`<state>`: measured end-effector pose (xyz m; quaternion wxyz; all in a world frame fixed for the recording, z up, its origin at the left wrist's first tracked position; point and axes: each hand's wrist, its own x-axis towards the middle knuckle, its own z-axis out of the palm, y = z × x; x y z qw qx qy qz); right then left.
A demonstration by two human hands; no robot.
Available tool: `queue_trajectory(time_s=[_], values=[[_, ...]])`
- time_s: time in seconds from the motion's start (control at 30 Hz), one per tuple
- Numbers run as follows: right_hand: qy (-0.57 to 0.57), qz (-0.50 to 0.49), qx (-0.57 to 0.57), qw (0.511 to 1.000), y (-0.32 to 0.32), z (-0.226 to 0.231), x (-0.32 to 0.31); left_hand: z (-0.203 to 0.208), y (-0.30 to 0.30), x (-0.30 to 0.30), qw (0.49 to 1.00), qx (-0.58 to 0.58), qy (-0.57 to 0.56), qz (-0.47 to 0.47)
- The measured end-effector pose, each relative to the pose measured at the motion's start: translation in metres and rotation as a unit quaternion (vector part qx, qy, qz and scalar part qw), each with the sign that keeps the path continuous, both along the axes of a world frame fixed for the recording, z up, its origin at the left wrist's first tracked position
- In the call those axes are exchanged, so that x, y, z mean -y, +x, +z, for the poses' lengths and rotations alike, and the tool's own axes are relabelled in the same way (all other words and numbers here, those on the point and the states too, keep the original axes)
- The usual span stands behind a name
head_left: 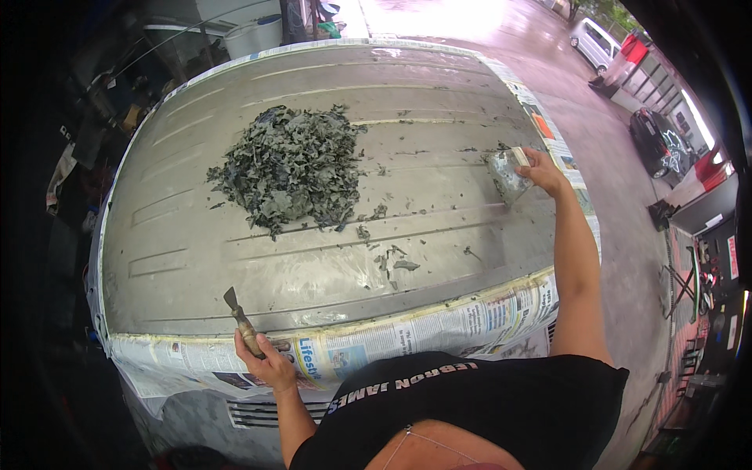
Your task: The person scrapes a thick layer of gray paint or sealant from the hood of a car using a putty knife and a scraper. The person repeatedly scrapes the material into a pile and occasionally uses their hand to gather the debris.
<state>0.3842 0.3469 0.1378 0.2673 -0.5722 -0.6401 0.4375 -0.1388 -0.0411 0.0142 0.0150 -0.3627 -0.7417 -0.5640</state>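
Note:
A large grey-beige ribbed metal panel (168,235), which looks like a vehicle's roof, spreads out before me. My left hand (266,365) is closed around the wooden handle of a narrow scraper (245,329) by the near edge, its blade pointing up and away. Over on the right, my right hand (542,171) grips the light-coloured back edge of a broad, flat metal scraper (507,178), whose smeared blade is at the panel. A big heap of dark grey paint flakes (294,176) lies left of centre. Loose scraps (399,262) are scattered between heap and hands.
Newspaper masking (462,325) lines the panel's near side and hangs over it; more newspaper (540,117) runs down its right edge. A white bucket (262,35) stands beyond the far left. To the right are a dark car (658,145), a white van (597,43) and a cluttered bench.

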Motion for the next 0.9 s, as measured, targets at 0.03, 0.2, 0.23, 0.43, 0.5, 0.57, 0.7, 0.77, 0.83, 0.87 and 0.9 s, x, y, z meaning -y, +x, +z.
queue_trajectory(time_s=[0.03, 0.2, 0.23, 0.43, 0.5, 0.57, 0.7, 0.77, 0.83, 0.87, 0.9], values=[[-0.016, -0.009, 0.123, 0.992, -0.004, 0.007, -0.008, 0.002, 0.0, 0.0, 1.0, -0.011, -0.005, 0.007], [0.041, 0.03, 0.206, 0.977, 0.02, -0.028, -0.052, -0.002, -0.001, -0.003, 0.999, -0.046, -0.016, 0.018], [0.047, 0.025, 0.211, 0.976, 0.022, -0.034, -0.054, -0.002, 0.0, -0.003, 0.999, -0.041, -0.013, 0.012], [0.011, 0.142, 0.215, 0.966, -0.013, -0.031, -0.057, -0.005, 0.001, -0.001, 0.999, -0.025, -0.027, 0.029], [0.029, 0.163, 0.241, 0.956, -0.034, -0.024, -0.051, -0.008, -0.001, -0.002, 0.999, -0.018, -0.03, 0.025], [0.021, 0.192, 0.25, 0.949, -0.052, -0.019, -0.041, -0.008, 0.001, -0.004, 0.999, -0.034, -0.025, 0.028], [0.017, 0.269, 0.268, 0.925, -0.095, -0.022, -0.029, -0.007, 0.0, -0.002, 0.998, -0.034, -0.043, 0.023], [0.022, 0.322, 0.254, 0.912, -0.135, -0.019, -0.014, -0.002, 0.002, -0.004, 0.998, -0.042, -0.05, 0.027], [0.051, 0.348, 0.21, 0.912, -0.181, -0.018, 0.001, -0.003, 0.0, -0.003, 0.998, -0.038, -0.045, 0.028], [0.059, 0.337, 0.164, 0.925, -0.196, -0.014, 0.008, -0.005, 0.0, -0.004, 0.998, -0.035, -0.04, 0.026], [0.041, 0.319, 0.126, 0.938, -0.206, -0.007, 0.009, -0.006, -0.001, -0.003, 0.998, -0.039, -0.041, 0.028]])
